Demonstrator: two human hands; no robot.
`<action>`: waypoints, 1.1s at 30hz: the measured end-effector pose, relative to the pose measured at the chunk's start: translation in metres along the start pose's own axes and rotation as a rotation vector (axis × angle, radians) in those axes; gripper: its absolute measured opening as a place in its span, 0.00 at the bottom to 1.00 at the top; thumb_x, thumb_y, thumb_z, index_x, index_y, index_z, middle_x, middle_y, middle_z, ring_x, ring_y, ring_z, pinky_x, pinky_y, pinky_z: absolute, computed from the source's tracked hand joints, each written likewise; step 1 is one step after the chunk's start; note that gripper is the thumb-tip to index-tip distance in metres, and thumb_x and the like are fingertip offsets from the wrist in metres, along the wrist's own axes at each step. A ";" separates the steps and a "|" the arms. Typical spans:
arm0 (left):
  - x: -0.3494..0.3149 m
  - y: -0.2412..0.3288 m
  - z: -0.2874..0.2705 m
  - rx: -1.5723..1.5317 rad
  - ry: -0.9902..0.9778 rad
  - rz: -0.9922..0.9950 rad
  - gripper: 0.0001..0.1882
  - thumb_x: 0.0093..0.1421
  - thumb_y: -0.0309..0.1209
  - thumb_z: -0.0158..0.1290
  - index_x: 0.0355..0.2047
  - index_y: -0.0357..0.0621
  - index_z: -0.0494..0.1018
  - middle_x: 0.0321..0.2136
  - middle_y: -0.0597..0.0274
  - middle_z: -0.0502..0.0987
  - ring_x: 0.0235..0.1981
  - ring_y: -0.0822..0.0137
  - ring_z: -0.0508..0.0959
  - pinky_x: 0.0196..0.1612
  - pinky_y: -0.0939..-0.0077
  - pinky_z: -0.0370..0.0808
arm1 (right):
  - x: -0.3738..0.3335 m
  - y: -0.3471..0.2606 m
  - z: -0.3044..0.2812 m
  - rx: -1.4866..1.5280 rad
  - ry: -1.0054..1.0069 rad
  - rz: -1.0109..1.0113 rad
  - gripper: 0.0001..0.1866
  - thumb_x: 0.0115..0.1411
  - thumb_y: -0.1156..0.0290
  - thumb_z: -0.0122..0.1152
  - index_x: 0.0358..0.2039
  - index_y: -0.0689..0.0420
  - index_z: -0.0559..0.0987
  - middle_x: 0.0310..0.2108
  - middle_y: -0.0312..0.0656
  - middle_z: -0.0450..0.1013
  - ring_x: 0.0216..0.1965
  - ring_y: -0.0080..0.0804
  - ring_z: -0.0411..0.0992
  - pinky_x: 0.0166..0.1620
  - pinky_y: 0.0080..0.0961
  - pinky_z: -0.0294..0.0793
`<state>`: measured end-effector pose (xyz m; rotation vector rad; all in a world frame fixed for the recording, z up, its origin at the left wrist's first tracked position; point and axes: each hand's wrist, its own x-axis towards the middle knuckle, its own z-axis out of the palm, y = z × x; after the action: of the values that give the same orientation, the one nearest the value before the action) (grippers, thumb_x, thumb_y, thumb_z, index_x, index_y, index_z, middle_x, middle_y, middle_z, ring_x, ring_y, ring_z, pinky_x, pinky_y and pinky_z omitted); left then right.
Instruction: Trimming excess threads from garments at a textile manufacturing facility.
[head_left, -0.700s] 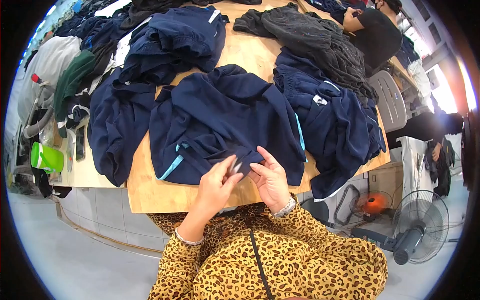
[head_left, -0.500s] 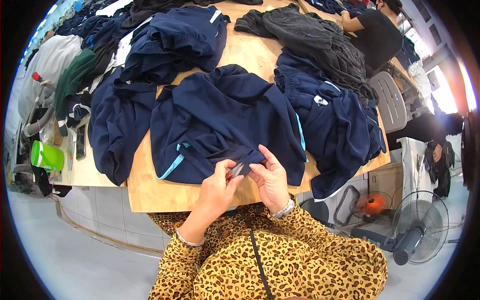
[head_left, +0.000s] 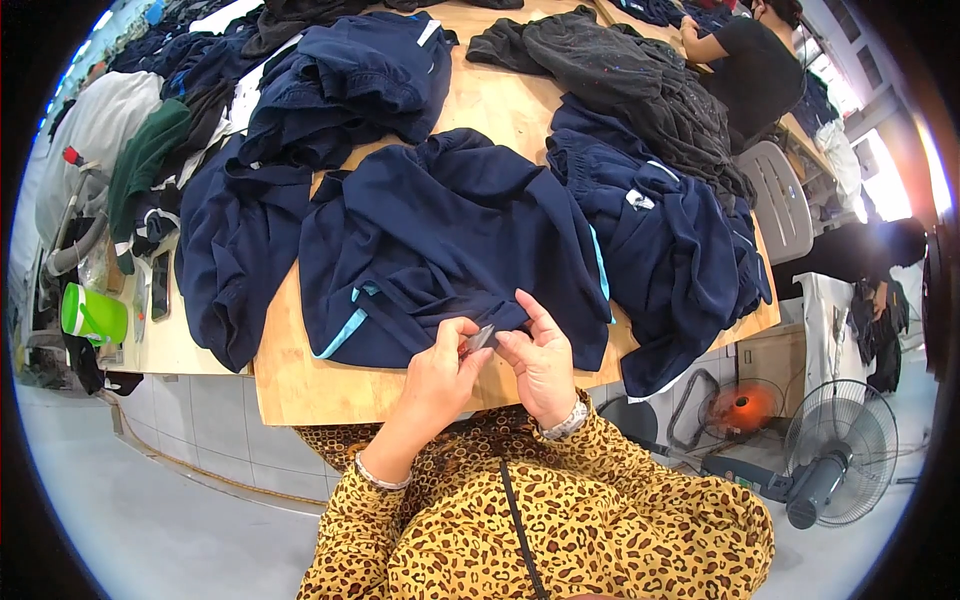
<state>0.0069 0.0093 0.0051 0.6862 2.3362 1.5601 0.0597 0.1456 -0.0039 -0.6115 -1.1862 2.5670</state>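
A navy garment [head_left: 450, 220] with light blue trim lies spread at the table's front edge. My left hand [head_left: 436, 370] is closed around small thread snips [head_left: 482, 338]; a bit of red shows between the fingers and the metal blades point right, toward my other hand. My right hand [head_left: 541, 372] pinches the garment's near edge between thumb and fingertips, its index finger stretched up along the cloth. The blade tips are close to the right thumb, over the fabric edge. Whether a thread lies between them is too small to tell.
Navy garments [head_left: 660, 240] are heaped to the right, more navy ones [head_left: 350, 80] to the left and behind. Dark grey clothing [head_left: 640, 80] lies at the back. A green bucket [head_left: 94, 314] and phone [head_left: 161, 285] are left; a fan [head_left: 840, 455] stands right. A co-worker [head_left: 760, 70] sits far right.
The snips have shifted slightly, and their blades look closer together than before. My right thumb has moved a little; the garment lies nearly the same.
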 end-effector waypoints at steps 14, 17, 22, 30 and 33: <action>0.007 -0.010 -0.009 -0.336 0.066 -0.122 0.16 0.54 0.26 0.59 0.42 0.36 0.70 0.25 0.68 0.72 0.23 0.81 0.67 0.26 0.85 0.66 | 0.003 -0.003 -0.004 0.074 -0.009 0.036 0.27 0.56 0.84 0.56 0.58 0.64 0.64 0.37 0.37 0.71 0.39 0.21 0.71 0.48 0.20 0.72; 0.015 0.007 0.001 -0.099 0.200 0.186 0.06 0.51 0.23 0.60 0.29 0.38 0.74 0.22 0.69 0.68 0.21 0.79 0.65 0.24 0.84 0.63 | 0.001 -0.001 -0.004 0.044 -0.034 0.023 0.29 0.55 0.86 0.56 0.58 0.64 0.64 0.34 0.33 0.69 0.35 0.16 0.68 0.44 0.14 0.71; 0.022 -0.010 0.007 -0.179 0.090 0.046 0.03 0.57 0.25 0.55 0.30 0.37 0.74 0.20 0.71 0.68 0.21 0.79 0.66 0.24 0.85 0.64 | -0.002 0.001 -0.008 -0.055 -0.098 -0.037 0.31 0.54 0.87 0.56 0.59 0.64 0.63 0.33 0.30 0.67 0.31 0.13 0.64 0.38 0.10 0.67; 0.017 -0.011 0.006 -0.279 0.022 -0.006 0.07 0.55 0.25 0.58 0.34 0.38 0.75 0.24 0.69 0.73 0.24 0.82 0.68 0.27 0.87 0.66 | -0.001 -0.004 -0.004 0.003 -0.057 0.030 0.32 0.53 0.87 0.57 0.60 0.62 0.63 0.33 0.30 0.67 0.32 0.13 0.64 0.39 0.09 0.67; 0.013 -0.020 0.013 -0.360 0.051 -0.065 0.06 0.56 0.26 0.57 0.34 0.38 0.75 0.23 0.70 0.73 0.24 0.83 0.68 0.27 0.87 0.66 | 0.001 0.001 -0.011 -0.043 -0.127 0.018 0.32 0.53 0.88 0.54 0.60 0.63 0.62 0.40 0.35 0.70 0.39 0.17 0.68 0.46 0.13 0.69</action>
<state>-0.0032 0.0202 -0.0182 0.4848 2.0061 1.9177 0.0640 0.1525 -0.0114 -0.4767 -1.2840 2.6362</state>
